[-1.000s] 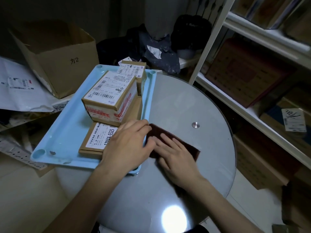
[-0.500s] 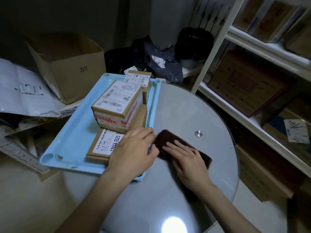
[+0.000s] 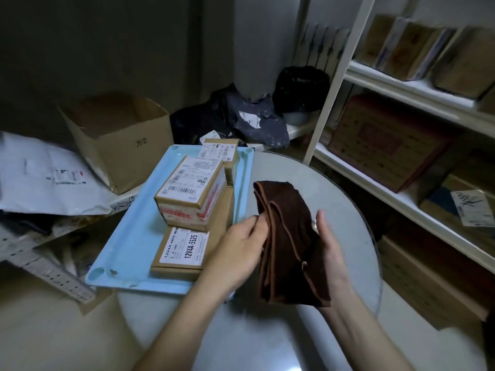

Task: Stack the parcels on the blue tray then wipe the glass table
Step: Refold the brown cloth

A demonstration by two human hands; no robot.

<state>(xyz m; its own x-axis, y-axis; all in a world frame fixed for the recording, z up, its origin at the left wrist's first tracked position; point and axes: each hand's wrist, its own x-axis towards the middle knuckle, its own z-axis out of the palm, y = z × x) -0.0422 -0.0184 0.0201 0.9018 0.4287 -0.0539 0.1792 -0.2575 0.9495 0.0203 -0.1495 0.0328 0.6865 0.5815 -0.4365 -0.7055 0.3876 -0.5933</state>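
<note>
Two bare hands hold a dark brown folded cloth up above a round grey glass tabletop. On the left part of that tabletop lies a long light-blue plastic tray, its left edge overhanging the rim. Three brown cardboard parcels with white labels sit on the tray: a flat one at the bottom, a taller taped box stacked on it, and a smaller box at the tray's far end. The cloth hangs in loose folds between the hands, clear of the glass. The left hand pinches the cloth's left edge between thumb and curled fingers. The right hand supports the cloth from the right side, thumb upright; its fingers are hidden behind the fabric, so their state cannot be told.
</note>
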